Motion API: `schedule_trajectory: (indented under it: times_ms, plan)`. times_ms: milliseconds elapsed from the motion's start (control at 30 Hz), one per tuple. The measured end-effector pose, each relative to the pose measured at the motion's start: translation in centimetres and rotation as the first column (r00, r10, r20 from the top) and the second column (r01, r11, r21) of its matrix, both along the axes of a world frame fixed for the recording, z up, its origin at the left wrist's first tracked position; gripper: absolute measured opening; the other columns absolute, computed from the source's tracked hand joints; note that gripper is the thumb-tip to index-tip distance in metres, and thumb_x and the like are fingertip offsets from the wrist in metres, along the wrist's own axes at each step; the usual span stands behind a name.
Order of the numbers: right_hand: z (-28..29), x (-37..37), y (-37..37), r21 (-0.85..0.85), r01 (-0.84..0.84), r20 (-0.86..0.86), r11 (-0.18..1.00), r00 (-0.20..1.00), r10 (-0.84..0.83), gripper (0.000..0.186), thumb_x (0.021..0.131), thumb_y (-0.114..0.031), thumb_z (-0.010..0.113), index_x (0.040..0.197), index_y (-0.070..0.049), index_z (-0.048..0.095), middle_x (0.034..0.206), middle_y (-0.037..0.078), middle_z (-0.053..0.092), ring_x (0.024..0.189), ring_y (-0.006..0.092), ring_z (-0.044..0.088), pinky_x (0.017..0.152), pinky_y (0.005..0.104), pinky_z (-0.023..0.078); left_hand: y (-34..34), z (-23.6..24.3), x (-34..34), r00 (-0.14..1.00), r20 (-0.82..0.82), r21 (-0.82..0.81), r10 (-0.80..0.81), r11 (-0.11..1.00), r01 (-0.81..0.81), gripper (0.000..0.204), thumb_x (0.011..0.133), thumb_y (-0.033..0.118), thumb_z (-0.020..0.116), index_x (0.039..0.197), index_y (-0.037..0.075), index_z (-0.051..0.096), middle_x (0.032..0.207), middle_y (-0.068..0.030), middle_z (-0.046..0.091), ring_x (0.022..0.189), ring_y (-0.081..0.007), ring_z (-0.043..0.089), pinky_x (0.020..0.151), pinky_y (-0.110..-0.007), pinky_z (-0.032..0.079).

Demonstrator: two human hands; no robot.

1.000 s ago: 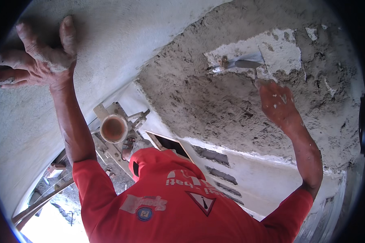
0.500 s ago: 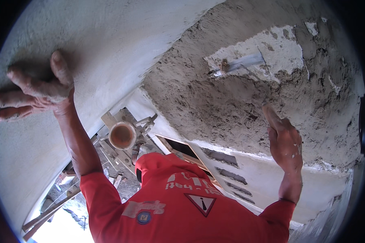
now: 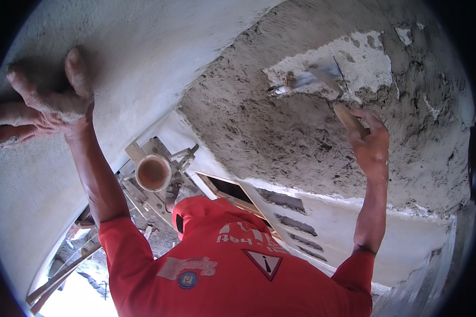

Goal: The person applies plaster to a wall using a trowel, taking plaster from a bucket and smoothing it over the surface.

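Observation:
My left hand [image 3: 47,111] lies with fingers spread against the smooth pale plastered surface [image 3: 137,68] at the left. In my right hand [image 3: 373,148] is a trowel, its wooden handle [image 3: 350,120] gripped by closed fingers. The thin trowel blade [image 3: 328,82] points up and left, in front of a pale flat strip [image 3: 301,80] set in the wall. Around that strip is a lighter bare patch [image 3: 373,58], bordered by rough grey mortar [image 3: 280,127]. Whether the blade touches the wall I cannot tell.
Below, a round bucket [image 3: 138,177] of brownish liquid stands on wooden boards [image 3: 135,152]. Beside it are a wood-framed opening [image 3: 248,203] and several slots [image 3: 296,224] in the wall. Long timbers [image 3: 63,277] lean at the lower left.
My right hand has moved up with the trowel, and the blade has turned to show more of its face. My left hand stays spread on the surface, slightly higher in view.

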State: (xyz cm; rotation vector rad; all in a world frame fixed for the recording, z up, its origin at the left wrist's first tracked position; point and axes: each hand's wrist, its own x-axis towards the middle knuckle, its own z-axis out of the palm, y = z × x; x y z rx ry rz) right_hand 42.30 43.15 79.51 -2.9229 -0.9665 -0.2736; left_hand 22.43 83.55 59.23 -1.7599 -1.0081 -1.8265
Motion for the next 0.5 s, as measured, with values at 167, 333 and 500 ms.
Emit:
schedule_trajectory:
  times_ms: [167,333,500]
  plan:
    - [-2.3,-0.2,-0.8,0.296,-0.246,0.093,0.923,0.969,0.228,0.027,0.076,-0.002,0.069,0.103,-0.002,0.065,0.108,0.017,0.067,0.096,0.0250,0.067,0.080,0.0348,0.054,-0.1,0.1,0.1,1.000,-0.006,0.006,0.020,1.000,-0.020,0.084,0.090,0.062,0.050,0.148,0.004,0.036,0.156,-0.0295,0.013,0.147,-0.0405,-0.002,0.113,-0.058,-0.006]
    - [-4.7,1.9,0.1,0.308,-0.490,0.334,0.816,0.858,0.389,0.023,0.077,-0.006,0.076,0.095,-0.003,0.061,0.103,0.017,0.069,0.094,0.0234,0.068,0.080,0.0354,0.055,0.0,0.6,-0.4,0.996,-0.037,0.049,0.083,0.995,-0.081,0.078,0.092,0.056,0.051,0.146,0.001,0.039,0.154,-0.0293,0.021,0.145,-0.0427,0.009,0.114,-0.058,0.003]
    - [-6.8,5.4,3.6,0.703,-0.574,0.238,0.420,0.746,0.622,0.024,0.080,-0.005,0.073,0.090,-0.002,0.051,0.093,0.019,0.065,0.087,0.0280,0.065,0.087,0.0470,0.052,0.0,2.2,-0.7,0.971,-0.110,0.193,0.212,0.963,-0.189,0.073,0.094,0.050,0.053,0.144,-0.002,0.042,0.151,-0.0291,0.030,0.143,-0.0449,0.020,0.115,-0.057,0.012]
